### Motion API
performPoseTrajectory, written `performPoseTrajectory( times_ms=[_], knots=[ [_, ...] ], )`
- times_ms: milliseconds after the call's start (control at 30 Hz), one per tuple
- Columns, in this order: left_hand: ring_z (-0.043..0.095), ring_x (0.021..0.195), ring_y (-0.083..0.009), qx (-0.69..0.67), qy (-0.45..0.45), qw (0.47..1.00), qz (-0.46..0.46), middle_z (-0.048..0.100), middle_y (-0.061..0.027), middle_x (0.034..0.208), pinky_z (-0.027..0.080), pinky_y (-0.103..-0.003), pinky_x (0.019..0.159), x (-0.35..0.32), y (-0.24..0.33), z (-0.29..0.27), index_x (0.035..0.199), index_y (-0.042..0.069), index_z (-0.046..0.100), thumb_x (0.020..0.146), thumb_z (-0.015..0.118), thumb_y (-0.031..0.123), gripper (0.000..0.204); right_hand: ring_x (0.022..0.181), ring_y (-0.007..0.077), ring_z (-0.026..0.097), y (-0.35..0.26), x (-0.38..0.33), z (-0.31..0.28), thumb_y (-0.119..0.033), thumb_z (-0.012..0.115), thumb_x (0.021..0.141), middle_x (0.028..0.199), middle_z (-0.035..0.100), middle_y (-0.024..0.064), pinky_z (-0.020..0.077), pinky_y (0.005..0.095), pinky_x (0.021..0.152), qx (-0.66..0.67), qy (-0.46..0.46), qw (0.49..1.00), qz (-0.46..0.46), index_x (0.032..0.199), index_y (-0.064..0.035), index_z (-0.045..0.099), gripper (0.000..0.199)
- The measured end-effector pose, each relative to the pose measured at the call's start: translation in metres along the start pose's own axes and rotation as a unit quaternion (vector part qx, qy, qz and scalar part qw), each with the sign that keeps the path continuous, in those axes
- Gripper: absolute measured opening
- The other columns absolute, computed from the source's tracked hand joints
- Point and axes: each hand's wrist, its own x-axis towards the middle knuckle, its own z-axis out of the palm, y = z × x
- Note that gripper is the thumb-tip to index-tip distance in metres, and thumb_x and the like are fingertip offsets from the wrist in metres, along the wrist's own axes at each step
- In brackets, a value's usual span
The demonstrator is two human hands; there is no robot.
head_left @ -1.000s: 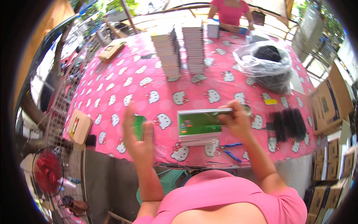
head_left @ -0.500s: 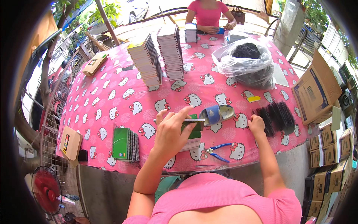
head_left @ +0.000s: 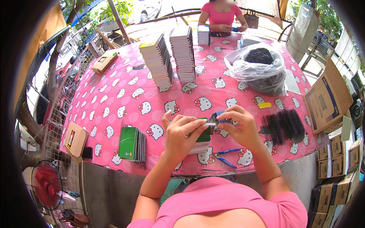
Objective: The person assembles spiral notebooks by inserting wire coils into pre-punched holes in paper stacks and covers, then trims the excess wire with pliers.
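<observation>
My left hand (head_left: 180, 135) pinches a thin unbound notebook (head_left: 209, 124), held edge-on above a short pile of green-covered notebooks (head_left: 202, 144). At that notebook's right end, my right hand (head_left: 243, 123) has its fingertips closed on what looks like a black spiral coil, mostly hidden by the fingers. Behind the fingertips a blue slipper (head_left: 216, 115) is largely covered. Blue-handled cutting pliers (head_left: 227, 159) lie spread just below my right hand. To its right rests a heap of black spiral coils (head_left: 286, 126).
Green spiral-bound notebooks (head_left: 130, 143) are stacked at left, near an open cardboard box (head_left: 76, 137). Two tall notebook stacks (head_left: 156, 62) stand farther back. A clear plastic bag (head_left: 262, 72) holds black coils. A large carton (head_left: 327, 98) is at right; another person (head_left: 221, 17) sits opposite.
My right hand has moved left from the coil heap to the end of the notebook in my left hand. The view has shifted slightly.
</observation>
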Motion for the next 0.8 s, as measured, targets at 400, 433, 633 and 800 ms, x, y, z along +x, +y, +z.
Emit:
performPoseTrajectory(
  times_ms=[400,433,633,800],
  knots=[
    [0.061,0.077,-0.0130,0.011,0.009,1.000,-0.017,0.068,0.0015,0.079,0.027,-0.040,0.097,-0.005,0.002,0.001,0.096,0.012,0.071,0.072,0.078,0.017,0.026,0.074,0.0275,0.062,-0.010,0.003,0.001,-0.021,0.066,0.086,0.084,0.059,0.0092,0.0478,0.0368,0.061,-0.132,-0.084,0.987,-0.036,0.103,-0.0078,0.057,0.023],
    [0.061,0.077,-0.0130,0.010,0.007,1.000,-0.020,0.068,0.0016,0.079,0.027,-0.041,0.097,-0.006,0.001,0.001,0.097,0.012,0.070,0.072,0.078,0.017,0.027,0.073,0.0290,0.061,-0.013,0.004,0.002,-0.022,0.065,0.086,0.083,0.058,0.0091,0.0475,0.0379,0.060,-0.121,-0.084,0.988,-0.036,0.101,-0.0077,0.057,0.022],
    [0.062,0.078,-0.0137,0.002,0.001,0.999,-0.037,0.069,0.0010,0.079,0.027,-0.042,0.100,-0.007,0.005,-0.001,0.096,0.011,0.069,0.071,0.078,0.016,0.027,0.069,0.0277,0.060,-0.023,0.007,0.014,-0.022,0.068,0.084,0.077,0.056,0.0085,0.0475,0.0367,0.058,-0.152,-0.045,0.986,-0.052,0.094,-0.0064,0.059,0.021],
    [0.062,0.077,-0.0141,-0.005,0.007,0.999,-0.032,0.068,0.0007,0.079,0.028,-0.043,0.100,-0.008,0.004,0.000,0.093,0.010,0.069,0.071,0.077,0.015,0.025,0.067,0.0282,0.060,-0.025,0.009,0.015,-0.021,0.069,0.083,0.076,0.057,0.0067,0.0473,0.0366,0.057,-0.154,-0.067,0.984,-0.064,0.087,-0.0053,0.061,0.019]
  ],
)
